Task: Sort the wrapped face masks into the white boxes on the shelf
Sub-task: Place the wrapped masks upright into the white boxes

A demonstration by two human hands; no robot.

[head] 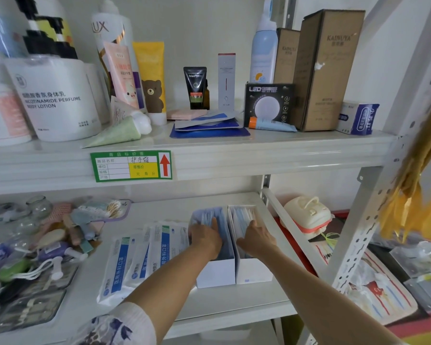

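wrapped face masks (209,217) stand upright in two white boxes (215,272) on the lower shelf (234,302); left hand (205,239) and right hand (255,239) press straight fingers on them, likely tidying; flat mask packs (144,255) left of the boxes

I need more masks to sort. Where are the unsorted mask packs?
Head view: mask packs lie on the lower shelf, immediately left of the left white box.

My one view sits on the head, close before the shelf (209,302), facing forward and down onto its lower board; the upper board lies above, another rack to the shelf's right
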